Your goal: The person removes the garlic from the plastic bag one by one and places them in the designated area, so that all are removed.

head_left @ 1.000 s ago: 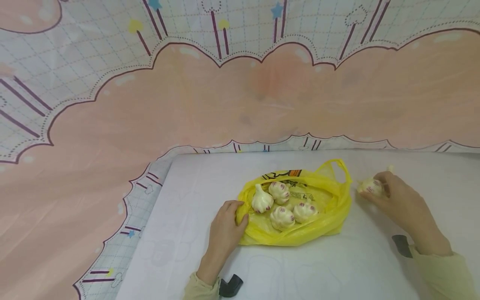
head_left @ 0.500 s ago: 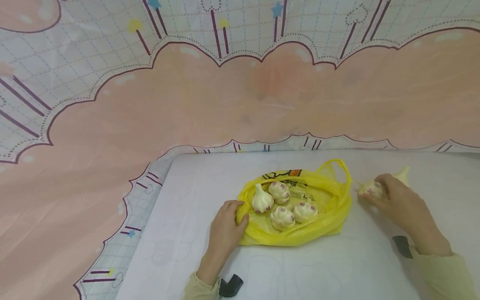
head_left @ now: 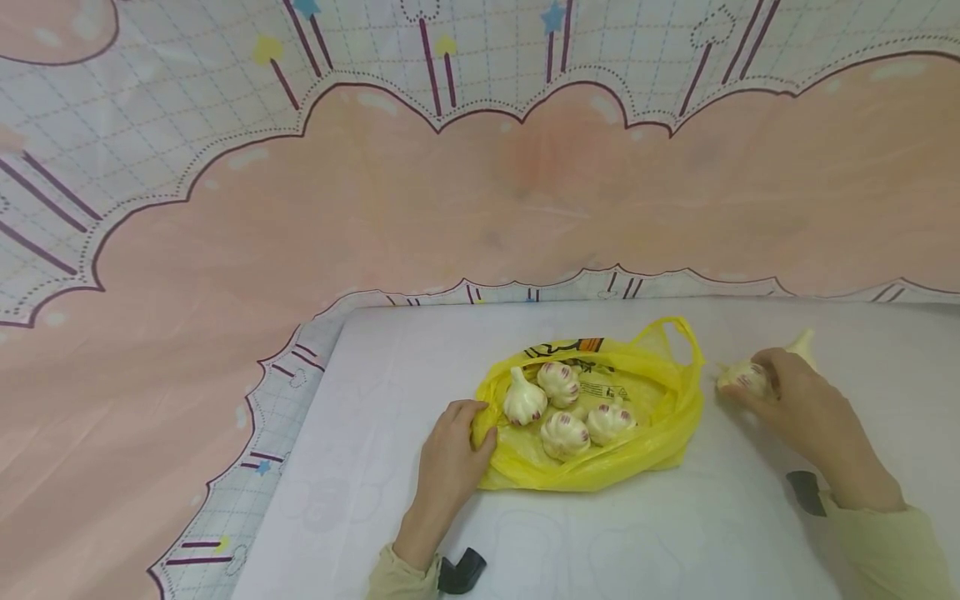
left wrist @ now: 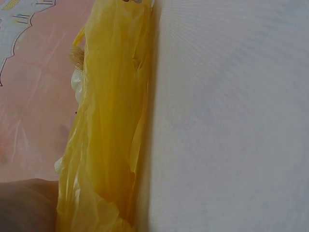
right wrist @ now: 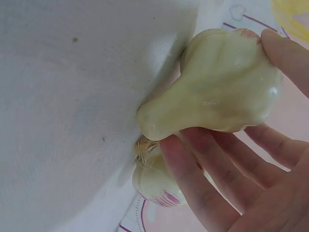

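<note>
My left hand (head_left: 452,467) pinches the left rim of a yellow plastic bag (head_left: 570,479), its thumb on the near side. Several white garlic bulbs (head_left: 564,437) with purple marks lie inside the open bag. To the right, my right hand (head_left: 813,412) holds another garlic bulb (head_left: 748,379) between thumb and fingers. In the right wrist view this garlic bulb (right wrist: 227,82) has its long neck toward the table. Behind the fingers is a second garlic bulb (right wrist: 159,181) with stringy roots; the head view shows its neck (head_left: 804,343) past my hand.
A white-covered table (head_left: 600,550) lies under everything. Behind it hangs a patterned cloth (head_left: 525,208) that also drops along the left side. The bag's handle loop (head_left: 678,333) stands up at its back right. A dark wrist camera (head_left: 462,572) sits by my left sleeve.
The second garlic bulb's neck has come into view beyond my right hand, then shifted slightly left. The right hand has moved only a little; the left hand and the bag stay put.
</note>
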Demonstrator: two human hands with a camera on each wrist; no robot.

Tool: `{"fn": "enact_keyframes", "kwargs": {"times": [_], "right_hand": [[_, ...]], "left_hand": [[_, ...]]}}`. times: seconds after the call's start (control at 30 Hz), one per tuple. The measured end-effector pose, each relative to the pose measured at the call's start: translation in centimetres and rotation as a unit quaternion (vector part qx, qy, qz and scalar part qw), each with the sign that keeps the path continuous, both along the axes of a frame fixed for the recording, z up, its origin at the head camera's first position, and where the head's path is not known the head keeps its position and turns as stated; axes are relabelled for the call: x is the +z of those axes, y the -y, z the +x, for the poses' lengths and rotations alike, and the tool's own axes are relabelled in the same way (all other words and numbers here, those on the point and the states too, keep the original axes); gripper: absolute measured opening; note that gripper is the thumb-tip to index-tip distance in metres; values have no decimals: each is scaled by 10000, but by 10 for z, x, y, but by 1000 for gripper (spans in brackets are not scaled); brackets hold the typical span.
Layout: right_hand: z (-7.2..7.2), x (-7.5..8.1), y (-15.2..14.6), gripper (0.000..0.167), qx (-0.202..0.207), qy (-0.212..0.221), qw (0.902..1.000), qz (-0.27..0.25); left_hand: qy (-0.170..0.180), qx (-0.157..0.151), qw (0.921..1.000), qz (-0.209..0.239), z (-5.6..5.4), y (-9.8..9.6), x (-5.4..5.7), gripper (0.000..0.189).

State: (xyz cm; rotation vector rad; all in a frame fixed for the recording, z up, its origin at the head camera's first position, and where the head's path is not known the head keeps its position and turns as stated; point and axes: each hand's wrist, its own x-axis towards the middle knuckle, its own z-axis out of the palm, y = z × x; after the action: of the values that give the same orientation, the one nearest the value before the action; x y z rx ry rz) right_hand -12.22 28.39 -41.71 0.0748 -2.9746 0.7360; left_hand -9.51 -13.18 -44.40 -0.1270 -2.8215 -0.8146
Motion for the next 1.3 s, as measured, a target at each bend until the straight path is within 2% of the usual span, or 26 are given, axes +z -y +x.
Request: {"fn": "enact_keyframes", "kwargs": {"times": [0.47,0.8,1.03,1.3], "right_hand": [[1,0,0,64,40,-250,9996,-81],[1,6,1,64,-129,-28,9999,-15],[3,8,3,56,-60,-399,9992,54],[4,11,4,55,-14,-319,9995,1]], "left_hand": [[59,24,10000,27,1,-1,3,32],[55,25,10000,22,1,-1,2,32],[28,11,10000,2,0,-1,1,32],[-37,-20,10000,-7,0,0,1,32]]}}
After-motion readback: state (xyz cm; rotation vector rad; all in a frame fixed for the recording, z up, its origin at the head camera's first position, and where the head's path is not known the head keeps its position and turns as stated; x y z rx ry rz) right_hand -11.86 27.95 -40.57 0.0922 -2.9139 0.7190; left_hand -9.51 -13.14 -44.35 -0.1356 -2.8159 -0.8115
